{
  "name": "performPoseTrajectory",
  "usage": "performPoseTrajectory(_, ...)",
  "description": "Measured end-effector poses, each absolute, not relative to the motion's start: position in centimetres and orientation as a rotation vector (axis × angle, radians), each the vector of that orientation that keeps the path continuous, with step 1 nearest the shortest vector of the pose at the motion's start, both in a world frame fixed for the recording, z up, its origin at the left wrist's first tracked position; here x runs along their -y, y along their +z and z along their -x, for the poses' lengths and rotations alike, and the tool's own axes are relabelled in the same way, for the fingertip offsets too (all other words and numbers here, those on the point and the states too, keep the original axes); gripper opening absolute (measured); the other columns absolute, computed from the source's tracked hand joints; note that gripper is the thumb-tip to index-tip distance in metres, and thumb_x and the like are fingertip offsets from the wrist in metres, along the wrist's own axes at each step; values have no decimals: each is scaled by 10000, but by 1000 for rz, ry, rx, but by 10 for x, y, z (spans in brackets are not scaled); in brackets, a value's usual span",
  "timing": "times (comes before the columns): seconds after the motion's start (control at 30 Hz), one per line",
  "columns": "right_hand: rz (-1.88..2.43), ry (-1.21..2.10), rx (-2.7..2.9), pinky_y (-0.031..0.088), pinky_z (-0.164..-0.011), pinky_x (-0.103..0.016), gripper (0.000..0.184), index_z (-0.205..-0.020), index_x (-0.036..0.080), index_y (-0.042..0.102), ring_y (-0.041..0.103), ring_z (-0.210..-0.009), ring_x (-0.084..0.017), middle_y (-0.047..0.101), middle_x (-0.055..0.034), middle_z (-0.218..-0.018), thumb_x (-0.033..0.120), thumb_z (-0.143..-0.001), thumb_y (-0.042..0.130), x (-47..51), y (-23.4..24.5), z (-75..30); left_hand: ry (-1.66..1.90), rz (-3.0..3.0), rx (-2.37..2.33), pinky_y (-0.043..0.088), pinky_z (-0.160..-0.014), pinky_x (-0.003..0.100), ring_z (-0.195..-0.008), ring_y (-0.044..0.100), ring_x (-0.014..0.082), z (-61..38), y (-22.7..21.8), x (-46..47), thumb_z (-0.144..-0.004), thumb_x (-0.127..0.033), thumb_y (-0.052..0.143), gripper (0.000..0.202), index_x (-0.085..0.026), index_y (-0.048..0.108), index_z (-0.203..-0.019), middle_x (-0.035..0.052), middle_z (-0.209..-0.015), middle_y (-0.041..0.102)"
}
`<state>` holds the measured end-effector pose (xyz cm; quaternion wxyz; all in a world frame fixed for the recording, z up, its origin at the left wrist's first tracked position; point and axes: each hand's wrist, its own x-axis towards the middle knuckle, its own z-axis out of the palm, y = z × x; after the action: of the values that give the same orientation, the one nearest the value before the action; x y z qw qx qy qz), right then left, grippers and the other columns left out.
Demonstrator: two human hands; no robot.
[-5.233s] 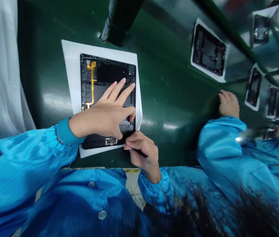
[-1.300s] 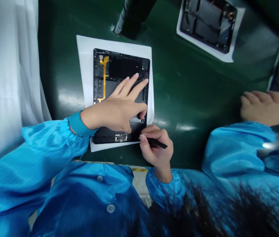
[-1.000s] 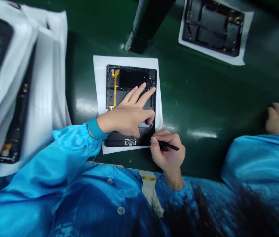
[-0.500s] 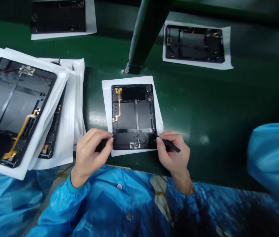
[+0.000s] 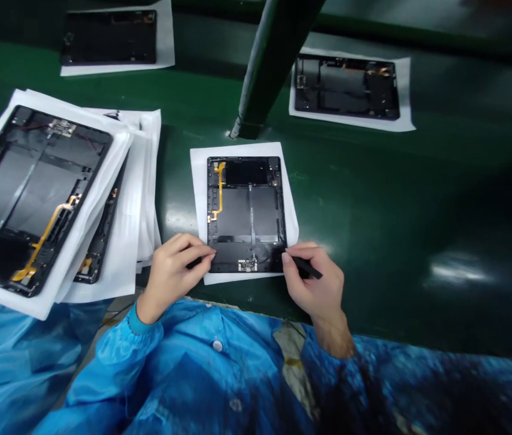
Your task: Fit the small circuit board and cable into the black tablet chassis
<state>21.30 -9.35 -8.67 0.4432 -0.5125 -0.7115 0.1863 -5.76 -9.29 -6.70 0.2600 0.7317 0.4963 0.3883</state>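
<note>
We have shifted our left hand (image 5: 174,273) from across the black rectangular device housing (image 5: 233,211) to its lower-left edge; we judge this opens the interior to working. Thumb and fingertips nearly meet there, though we cannot tell whether they grip. Our right hand (image 5: 317,279) closes around a slim black tool (image 5: 308,267) at the lower-right corner. The housing lies centre-frame on a white sheet (image 5: 199,199), near the green tabletop's (image 5: 374,241) front edge; stacked black housings (image 5: 57,175) limit leftward room, while green surface stretches right.
</note>
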Motion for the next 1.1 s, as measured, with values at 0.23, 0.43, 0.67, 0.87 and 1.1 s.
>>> performPoseTrajectory(0.23,1220,471,1780,560,-632,-337,181,-987,255,622,673,-741,-187,701,-31,-872,111,-881,650,95,-85,-215,987,-2026,-1293,554,-624,443,-778,657,248,62,-67,95,-903,-290,645,172,-388,704,-1032,-2,-885,695)
performPoseTrajectory(0.43,1148,471,1786,577,-662,-351,207,-1018,253,637,687,-767,-198,701,-41,-875,103,-877,658,95,-85,-216,922,-2104,-1332,518,-644,421,-780,654,236,64,-66,105,-930,-269,638,106,-330,682,-1005,3,-884,700)
performPoseTrajectory(0.67,1133,435,1808,583,-674,-333,206,-1008,230,634,685,-765,-183,692,-38,-874,77,-873,665,95,-86,-217,876,-2160,-1374,484,-744,310,-847,628,147,65,-64,112,-980,-183,642,44,-216,666,-996,0,-915,679)
performPoseTrajectory(0.87,1128,407,1838,589,-660,-339,219,-1012,235,630,688,-761,-188,694,-40,-873,71,-871,668,94,-86,-215,865,-2158,-1364,489,-767,275,-857,632,131,67,-62,111,-969,-176,660,15,-187,653,-977,3,-925,680)
performPoseTrajectory(1.1,1118,403,1847,586,-641,-341,225,-1008,239,630,683,-739,-188,691,-35,-857,67,-867,668,93,-87,-215,888,-2151,-1337,501,-774,277,-859,639,130,67,-60,109,-969,-136,638,68,-183,667,-1009,16,-938,691)
